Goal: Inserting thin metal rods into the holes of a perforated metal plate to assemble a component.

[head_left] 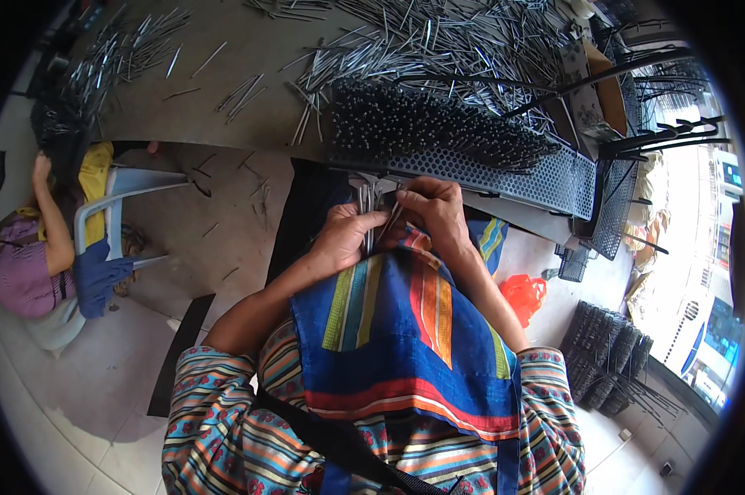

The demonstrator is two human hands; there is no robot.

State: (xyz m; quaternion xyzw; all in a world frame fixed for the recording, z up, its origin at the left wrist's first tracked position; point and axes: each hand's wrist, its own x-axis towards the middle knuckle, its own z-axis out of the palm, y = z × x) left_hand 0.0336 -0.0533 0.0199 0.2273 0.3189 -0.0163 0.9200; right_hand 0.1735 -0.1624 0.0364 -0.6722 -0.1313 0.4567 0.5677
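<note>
In front of my chest, my left hand is closed around a small bunch of thin metal rods that stand nearly upright, their upper ends showing above my thumb. Close beside it on the right, my right hand is bent in a pinch at a thin rod. Its fingertips almost meet the left hand's bunch. Just beyond both hands, a dense mass of dark rods with shiny tips lies along a perforated metal tray. A striped blue apron covers my front below the hands.
Loose metal rods are heaped across the far table. A cardboard box and black wire racks stand at the right. On the floor lie a red plastic bag and stacked dark bundles. Another person sits at left near a chair.
</note>
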